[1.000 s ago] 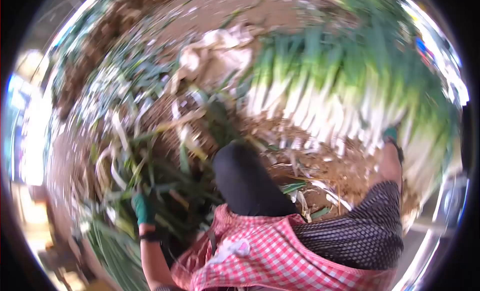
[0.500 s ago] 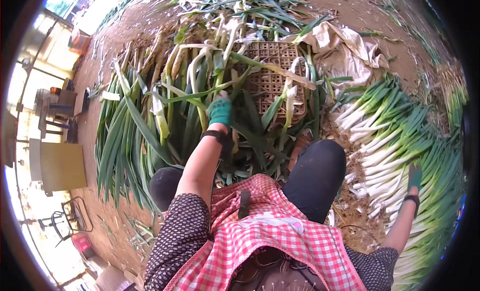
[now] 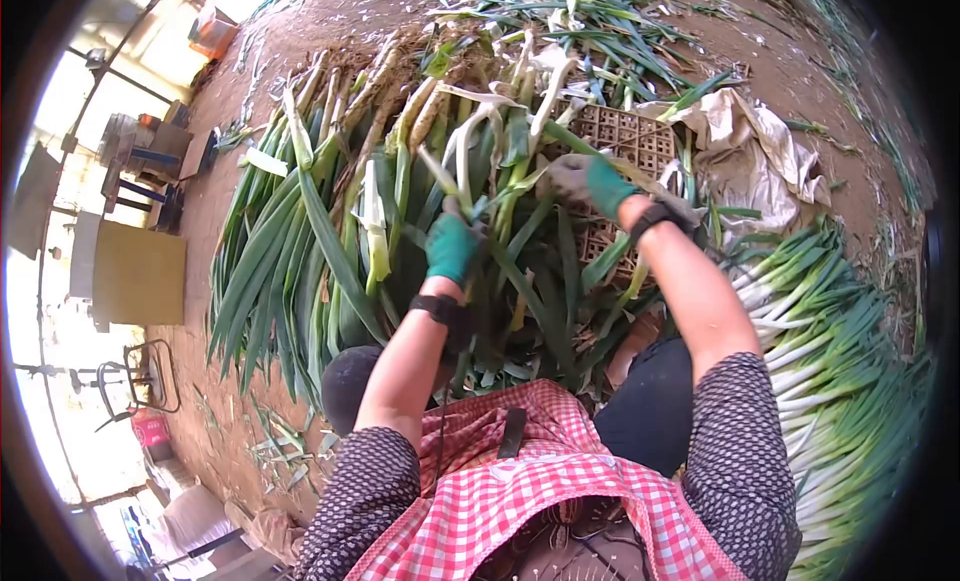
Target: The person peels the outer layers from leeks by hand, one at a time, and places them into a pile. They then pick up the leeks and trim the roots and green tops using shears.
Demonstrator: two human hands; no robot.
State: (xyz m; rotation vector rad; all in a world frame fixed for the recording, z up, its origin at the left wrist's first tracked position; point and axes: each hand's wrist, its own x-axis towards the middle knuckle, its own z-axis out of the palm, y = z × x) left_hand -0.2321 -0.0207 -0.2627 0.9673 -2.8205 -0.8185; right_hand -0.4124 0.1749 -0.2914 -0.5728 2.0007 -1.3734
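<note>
Leeks (image 3: 273,236) overlap the crate's (image 3: 628,136) edge near the right hand (image 3: 585,181).

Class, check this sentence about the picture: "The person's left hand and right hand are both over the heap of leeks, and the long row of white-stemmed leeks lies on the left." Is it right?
Not quite. The head view shows the row of white-stemmed leeks on the right; the left hand and right hand are over the heap of leeks.

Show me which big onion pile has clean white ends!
The row on the right, beside the dark knee: its ends are white, while the left heap has brown, dirty roots.
</note>
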